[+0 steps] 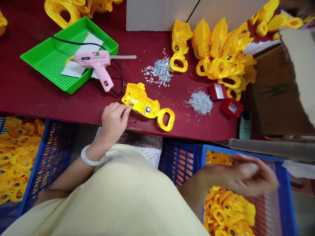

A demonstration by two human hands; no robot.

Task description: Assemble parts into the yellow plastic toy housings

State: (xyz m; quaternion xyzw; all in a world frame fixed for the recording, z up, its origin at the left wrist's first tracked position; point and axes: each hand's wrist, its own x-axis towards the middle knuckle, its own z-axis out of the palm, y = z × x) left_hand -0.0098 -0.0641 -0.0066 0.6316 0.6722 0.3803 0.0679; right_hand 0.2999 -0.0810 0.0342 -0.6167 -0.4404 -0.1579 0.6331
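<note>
A yellow plastic shell half (pixel 139 98) with a ring-shaped handle end lies hollow side up near the table's front edge. Inside it are a round metal part (pixel 148 109) and thin wires (pixel 129 107). My left hand (pixel 114 119) is at its left end, thumb and forefinger pinched at the wires. My right hand (pixel 248 173), smeared by motion, is above a blue crate (pixel 286 196) of yellow shells (pixel 228 213) at the lower right; its fingers are not clear.
A pink glue gun (pixel 95 62) rests on a green tray (pixel 54 73). Piles of small silvery pieces (pixel 161 70) and screws (pixel 200 102) lie on the red table (pixel 147 131). Shells (pixel 221 52), red boxes (pixel 231 108) and a cardboard box (pixel 275 91) stand right. Another blue crate (pixel 46 157) is left.
</note>
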